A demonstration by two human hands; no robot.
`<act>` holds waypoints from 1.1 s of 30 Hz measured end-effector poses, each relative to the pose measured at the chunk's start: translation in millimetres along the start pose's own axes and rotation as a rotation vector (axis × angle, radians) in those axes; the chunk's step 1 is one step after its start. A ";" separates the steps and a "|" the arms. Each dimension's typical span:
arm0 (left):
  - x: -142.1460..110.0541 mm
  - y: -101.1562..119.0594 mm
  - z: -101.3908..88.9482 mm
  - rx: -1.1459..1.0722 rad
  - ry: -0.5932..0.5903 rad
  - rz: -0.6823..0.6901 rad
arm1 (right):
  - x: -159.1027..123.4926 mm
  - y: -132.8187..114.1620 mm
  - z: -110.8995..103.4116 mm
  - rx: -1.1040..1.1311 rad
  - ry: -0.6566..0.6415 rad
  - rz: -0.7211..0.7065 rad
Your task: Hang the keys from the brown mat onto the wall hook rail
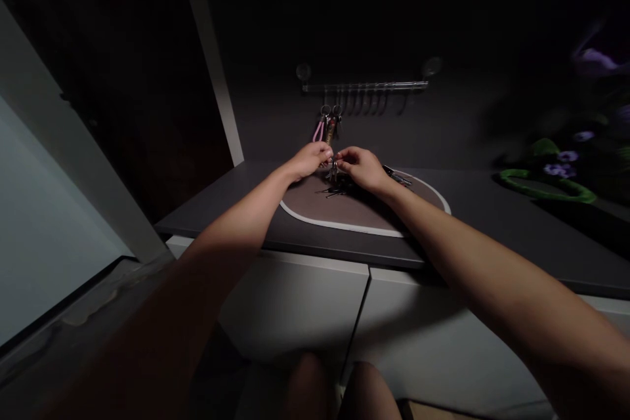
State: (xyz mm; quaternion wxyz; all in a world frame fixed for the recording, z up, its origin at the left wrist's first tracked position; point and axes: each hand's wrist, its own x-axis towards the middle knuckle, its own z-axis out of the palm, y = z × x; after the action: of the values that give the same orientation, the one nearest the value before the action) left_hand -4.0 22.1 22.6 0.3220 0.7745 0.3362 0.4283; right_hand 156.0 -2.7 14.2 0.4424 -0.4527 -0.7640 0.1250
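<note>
My left hand [309, 159] and my right hand [361, 167] meet over an oval brown mat [359, 210] with a white rim on a dark counter. Both pinch a small bunch of keys [333, 167] between their fingertips, just above the mat. More keys [333, 191] lie loose on the mat below the hands, and others [399, 177] stick out behind my right wrist. On the wall behind, a rail of hooks [364, 87] carries two key fobs [327, 126] at its left end, one with a pink strap.
The dark counter [472, 243] tops white cabinet doors [295, 302]. A green ring-shaped dish with purple flowers [546, 185] stands at the right. A white door frame [216, 65] rises at the left. My knees [339, 387] show below.
</note>
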 end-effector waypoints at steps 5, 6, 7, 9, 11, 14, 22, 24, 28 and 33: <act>1.1 0.4 -0.3 -0.130 0.023 -0.037 | 1.1 -1.7 0.2 0.237 0.032 0.048; 1.3 0.2 -0.4 -0.151 0.029 -0.039 | 0.3 -3.5 -0.3 0.268 0.039 0.068; 1.5 0.1 -0.3 -0.171 0.035 -0.042 | -0.7 -5.6 -0.8 0.298 0.044 0.087; 1.6 -0.1 0.3 -0.206 0.041 -0.046 | -2.7 -9.1 -1.8 0.359 0.048 0.111; 1.3 0.2 1.6 -0.231 0.039 -0.050 | -4.0 -10.8 -2.1 0.403 0.044 0.118; 0.1 1.8 4.6 -0.249 0.032 -0.046 | -4.0 -8.3 -1.6 0.406 0.059 0.107; -2.3 9.1 9.9 -0.238 0.037 -0.010 | 1.3 5.6 -3.9 0.219 0.166 0.038; -1.4 9.9 10.3 -0.231 0.053 0.012 | 2.2 6.5 -5.5 0.215 0.186 0.012; 2.0 8.0 10.8 -0.247 0.128 0.003 | 5.8 5.3 -8.3 0.258 0.201 0.015; 5.3 4.9 11.1 -0.249 0.268 -0.082 | 21.1 -3.6 -14.0 0.467 0.246 0.113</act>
State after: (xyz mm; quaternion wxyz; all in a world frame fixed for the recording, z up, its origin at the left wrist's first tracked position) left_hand 9.2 21.2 24.1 0.3849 0.6505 0.3516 0.5523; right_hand 160.7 9.3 36.3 0.6167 -0.3921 -0.6283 0.2667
